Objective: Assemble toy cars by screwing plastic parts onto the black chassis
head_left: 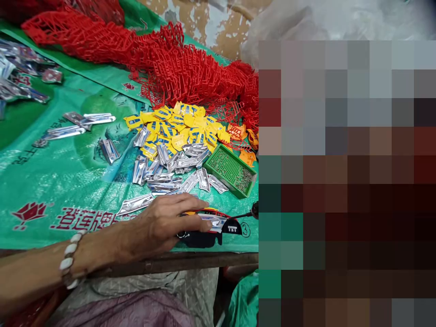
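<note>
My left hand (170, 222), with a beaded bracelet at the wrist, reaches across the near edge of the table. Its fingers are closed over a black plastic toy part (200, 240), which carries a silver panel (218, 223) and an orange-red strip. A thin dark shaft (243, 214) comes in from the right and meets the part's right end; what holds it is hidden by the blurred blocks. My right hand cannot be seen. Just beyond the left hand lie several loose silver panels (163, 184).
Yellow pieces with blue stickers (179, 131) are heaped beyond the silver ones. A green tray (250, 188) of small screws stands to their right, near orange pieces (247, 157). Red plastic frames (180, 68) pile along the back. Green printed sheeting (78, 177) covers the table.
</note>
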Motion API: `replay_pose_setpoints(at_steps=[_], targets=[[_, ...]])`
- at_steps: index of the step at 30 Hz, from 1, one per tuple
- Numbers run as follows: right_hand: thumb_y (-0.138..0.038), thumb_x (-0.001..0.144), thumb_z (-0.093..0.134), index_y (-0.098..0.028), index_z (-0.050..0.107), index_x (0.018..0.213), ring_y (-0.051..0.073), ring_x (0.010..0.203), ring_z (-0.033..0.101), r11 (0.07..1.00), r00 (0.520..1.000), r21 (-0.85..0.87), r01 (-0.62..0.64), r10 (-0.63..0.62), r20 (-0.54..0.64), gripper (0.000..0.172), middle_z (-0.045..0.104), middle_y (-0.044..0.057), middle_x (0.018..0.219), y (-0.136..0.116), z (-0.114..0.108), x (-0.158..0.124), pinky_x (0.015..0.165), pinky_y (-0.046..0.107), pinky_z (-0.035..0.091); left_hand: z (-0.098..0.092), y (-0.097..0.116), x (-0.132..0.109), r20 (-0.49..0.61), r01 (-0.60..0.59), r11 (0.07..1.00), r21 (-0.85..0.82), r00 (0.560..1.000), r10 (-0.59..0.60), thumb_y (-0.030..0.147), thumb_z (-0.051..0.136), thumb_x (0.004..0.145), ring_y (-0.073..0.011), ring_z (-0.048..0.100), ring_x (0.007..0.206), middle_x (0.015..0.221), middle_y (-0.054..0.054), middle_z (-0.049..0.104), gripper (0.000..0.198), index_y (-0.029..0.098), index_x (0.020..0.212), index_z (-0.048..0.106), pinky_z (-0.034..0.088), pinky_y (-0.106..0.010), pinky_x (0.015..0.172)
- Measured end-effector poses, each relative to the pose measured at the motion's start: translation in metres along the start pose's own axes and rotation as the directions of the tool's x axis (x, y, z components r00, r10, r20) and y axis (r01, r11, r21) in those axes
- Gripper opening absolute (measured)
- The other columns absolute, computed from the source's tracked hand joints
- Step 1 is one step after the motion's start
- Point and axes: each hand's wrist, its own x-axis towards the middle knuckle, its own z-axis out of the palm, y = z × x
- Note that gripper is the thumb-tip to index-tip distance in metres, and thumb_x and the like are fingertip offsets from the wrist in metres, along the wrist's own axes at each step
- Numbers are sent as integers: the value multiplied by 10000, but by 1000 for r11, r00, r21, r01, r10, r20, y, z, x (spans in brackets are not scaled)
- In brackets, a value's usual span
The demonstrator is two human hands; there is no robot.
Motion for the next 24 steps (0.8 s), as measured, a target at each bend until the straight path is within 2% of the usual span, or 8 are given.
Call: replay_pose_setpoints(at_steps=[2, 4, 9, 14, 17, 19, 22, 24], targets=[[-468, 968, 505, -290, 749, 928, 152, 455, 558, 996, 997, 65, -62, 58, 58, 305, 574, -22, 598, -1, 0, -4, 377, 351, 444, 0, -1, 0, 13, 2, 1000, 14, 1000, -3, -40, 410, 881, -199, 682, 1046, 1172, -108, 714, 408, 178, 1141, 637, 558, -311, 891], [-448, 975, 501, -306, 733, 1031, 151, 459, 563, 992, 994, 82, -98, 95, 50, 277, 580, -30, 608, -2, 2, -8, 390, 357, 457, 0, -1, 0, 11, 5, 1000, 7, 1000, -5, -29, 403, 910, -195, 684, 1039, 1159, -105, 720, 388, 175, 1131, 648, 560, -309, 890], [-444, 934, 553, -354, 693, 1122, 184, 472, 585, 985, 988, 99, -142, 134, 80, 251, 597, -26, 599, -2, 9, -13, 393, 386, 483, 1, -1, 2, 12, 5, 1000, -22, 1000, -5, -26, 413, 922, -192, 681, 1037, 1156, -107, 718, 376, 169, 1141, 648, 565, -308, 887], [-426, 844, 645, -339, 711, 1057, 188, 450, 548, 990, 991, 42, -134, 133, 34, 240, 555, -27, 588, 0, 16, -14, 390, 413, 467, 2, -2, 1, 8, 5, 999, -34, 1000, -5, -50, 422, 890, -192, 674, 1036, 1166, -103, 711, 403, 175, 1147, 635, 565, -316, 892], [-419, 868, 619, -350, 689, 1078, 182, 473, 552, 984, 984, 57, -171, 168, 54, 232, 572, -25, 610, 2, 13, -15, 417, 403, 485, 2, -2, 0, 14, 5, 999, -34, 1000, -4, -60, 431, 877, -201, 674, 1040, 1173, -106, 709, 405, 165, 1141, 639, 565, -319, 893], [-417, 848, 643, -367, 689, 1048, 163, 445, 504, 977, 978, 64, -203, 200, 54, 211, 581, -29, 606, 4, 9, -15, 413, 387, 473, 2, -2, 0, 14, 4, 999, -33, 1000, -4, -70, 428, 865, -209, 676, 1044, 1176, -112, 708, 411, 154, 1134, 645, 565, -325, 892], [-454, 829, 660, -325, 695, 832, 118, 394, 373, 988, 989, 42, -148, 147, 20, 134, 543, -26, 577, 6, 5, -14, 384, 361, 422, 2, -1, 0, 22, 11, 999, -37, 1000, -10, -72, 420, 864, -209, 676, 1048, 1174, -114, 706, 423, 152, 1142, 647, 563, -326, 890], [-492, 859, 627, -287, 661, 713, 102, 388, 325, 995, 995, 43, -90, 88, 42, 254, 516, -17, 555, 7, 6, -13, 373, 347, 399, 1, -1, 1, 27, 20, 999, -40, 999, -19, -70, 414, 868, -198, 674, 1048, 1173, -106, 706, 436, 166, 1154, 643, 560, -313, 888]])
